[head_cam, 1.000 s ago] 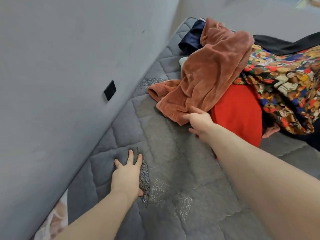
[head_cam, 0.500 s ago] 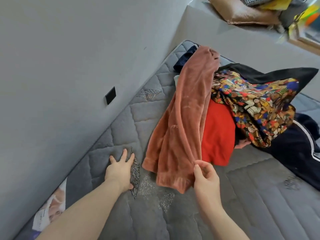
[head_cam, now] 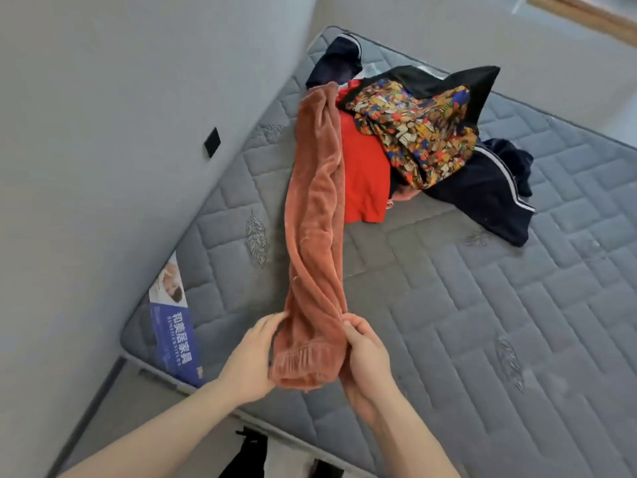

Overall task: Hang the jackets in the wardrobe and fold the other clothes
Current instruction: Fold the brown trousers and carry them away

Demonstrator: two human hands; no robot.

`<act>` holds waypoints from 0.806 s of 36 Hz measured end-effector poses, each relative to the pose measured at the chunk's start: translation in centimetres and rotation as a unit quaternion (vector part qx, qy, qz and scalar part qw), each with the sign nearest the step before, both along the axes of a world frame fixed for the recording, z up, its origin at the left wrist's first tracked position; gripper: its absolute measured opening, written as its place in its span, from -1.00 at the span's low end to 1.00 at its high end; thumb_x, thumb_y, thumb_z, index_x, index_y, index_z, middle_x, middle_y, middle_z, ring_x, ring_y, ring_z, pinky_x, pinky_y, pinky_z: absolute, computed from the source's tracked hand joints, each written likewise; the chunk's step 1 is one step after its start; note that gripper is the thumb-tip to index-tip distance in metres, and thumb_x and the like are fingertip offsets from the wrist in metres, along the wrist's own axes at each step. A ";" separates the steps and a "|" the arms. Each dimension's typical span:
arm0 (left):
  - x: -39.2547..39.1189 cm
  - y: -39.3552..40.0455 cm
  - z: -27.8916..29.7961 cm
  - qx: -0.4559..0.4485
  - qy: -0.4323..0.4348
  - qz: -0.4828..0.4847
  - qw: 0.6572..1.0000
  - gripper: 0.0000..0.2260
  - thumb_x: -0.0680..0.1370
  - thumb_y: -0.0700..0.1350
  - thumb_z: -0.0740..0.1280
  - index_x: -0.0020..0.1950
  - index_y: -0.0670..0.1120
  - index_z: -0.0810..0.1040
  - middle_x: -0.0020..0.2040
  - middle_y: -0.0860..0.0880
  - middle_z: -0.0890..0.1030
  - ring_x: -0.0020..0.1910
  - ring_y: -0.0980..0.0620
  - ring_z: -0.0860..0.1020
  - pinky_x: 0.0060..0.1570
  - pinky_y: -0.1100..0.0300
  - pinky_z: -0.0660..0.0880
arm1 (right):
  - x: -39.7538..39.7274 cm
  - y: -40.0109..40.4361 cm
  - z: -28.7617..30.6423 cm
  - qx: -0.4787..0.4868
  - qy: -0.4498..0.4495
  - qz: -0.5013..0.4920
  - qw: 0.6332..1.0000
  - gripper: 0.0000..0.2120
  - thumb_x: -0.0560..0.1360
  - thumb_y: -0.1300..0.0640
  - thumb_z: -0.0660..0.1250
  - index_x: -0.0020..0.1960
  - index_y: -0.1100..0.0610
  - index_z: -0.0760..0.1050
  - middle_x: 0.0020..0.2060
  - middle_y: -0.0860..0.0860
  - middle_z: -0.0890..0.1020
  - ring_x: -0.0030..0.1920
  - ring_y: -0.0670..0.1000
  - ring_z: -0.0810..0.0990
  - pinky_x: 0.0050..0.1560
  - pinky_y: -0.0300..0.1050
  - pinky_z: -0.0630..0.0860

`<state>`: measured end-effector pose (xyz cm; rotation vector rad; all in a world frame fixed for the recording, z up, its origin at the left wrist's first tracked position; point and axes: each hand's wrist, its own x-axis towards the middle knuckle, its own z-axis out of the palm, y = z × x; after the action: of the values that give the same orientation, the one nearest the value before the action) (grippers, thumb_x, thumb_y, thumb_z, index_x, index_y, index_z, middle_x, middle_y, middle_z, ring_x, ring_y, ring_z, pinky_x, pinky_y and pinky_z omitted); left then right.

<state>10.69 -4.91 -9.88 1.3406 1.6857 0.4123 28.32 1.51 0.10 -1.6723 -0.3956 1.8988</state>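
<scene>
**Rust-coloured garment drawn out of the pile, ready for folding**

Both hands hold the ribbed near end of the rust velour garment (head_cam: 315,236): the left hand (head_cam: 250,360) grips its left edge, the right hand (head_cam: 367,357) pinches the right edge with curled fingers. The cloth stretches from the hands to the far pile on the grey mattress (head_cam: 482,322), beside the red top (head_cam: 363,174) and patterned garment (head_cam: 413,132) (a dark striped piece (head_cam: 489,194) lies to the right). The folding step looks barely begun; next it probably needs pulling clear and spreading flat on bare mattress nearby.
</scene>
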 end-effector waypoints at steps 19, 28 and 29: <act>13.0 -9.3 29.2 0.086 -0.270 0.153 0.947 -0.66 0.43 -0.24 0.13 -0.14 -0.02 0.70 -0.34 -0.26 0.59 -0.33 -0.16 0.51 -0.25 0.00 0.46 | 17.2 -15.5 18.6 0.189 -0.070 0.074 0.977 -0.78 0.66 0.29 0.18 0.06 0.17 0.61 -0.09 0.14 0.70 -0.19 0.02 0.63 -0.20 -0.14 0.58; 17.7 -8.8 34.8 0.107 -0.176 -0.003 0.978 -0.84 0.35 -0.12 0.24 -0.20 -0.18 0.54 -0.26 0.04 0.54 -0.22 0.10 0.48 -0.07 -0.06 0.45 | 20.4 -18.9 23.0 0.424 -0.160 0.223 0.863 -0.44 0.35 0.07 0.34 0.30 -0.32 0.48 0.34 -0.32 0.39 0.33 -0.20 0.47 0.08 -0.28 0.55; 18.1 -9.0 35.1 0.112 -0.172 -0.009 0.979 -0.93 0.35 -0.11 0.25 -0.26 -0.09 0.50 -0.30 0.08 0.50 -0.26 0.11 0.44 -0.15 0.02 0.41 | 20.7 -18.8 23.3 0.442 -0.166 0.231 0.851 -0.42 0.34 0.06 0.36 0.34 -0.27 0.47 0.35 -0.26 0.45 0.33 -0.16 0.49 0.07 -0.24 0.56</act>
<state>28.76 -13.87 25.19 1.3529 1.3690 0.7965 48.99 -17.33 23.42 -1.2802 -1.6502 1.3107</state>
